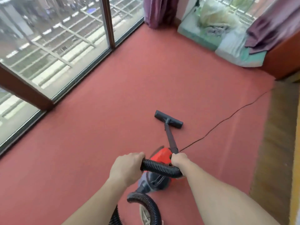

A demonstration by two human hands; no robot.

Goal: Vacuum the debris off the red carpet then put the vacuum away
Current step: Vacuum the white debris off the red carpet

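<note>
The flat red carpet (113, 111) filled the floor. Near, at centre, sat the red-and-grey canister vacuum (162, 155). The left hand (125, 168) was curled round the black ribbed hose (160, 168), the right hand (179, 160) clamped on its end by the black wand (170, 138), whose flat dark floor head (168, 119) lay on the carpet farther out. A thin black cord (227, 118) trailed right.

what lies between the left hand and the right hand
In the head view, a black ribbed plastic hose spans from the left hand to the right hand, both gripping it; the red plastic vacuum body sits beneath.
</note>
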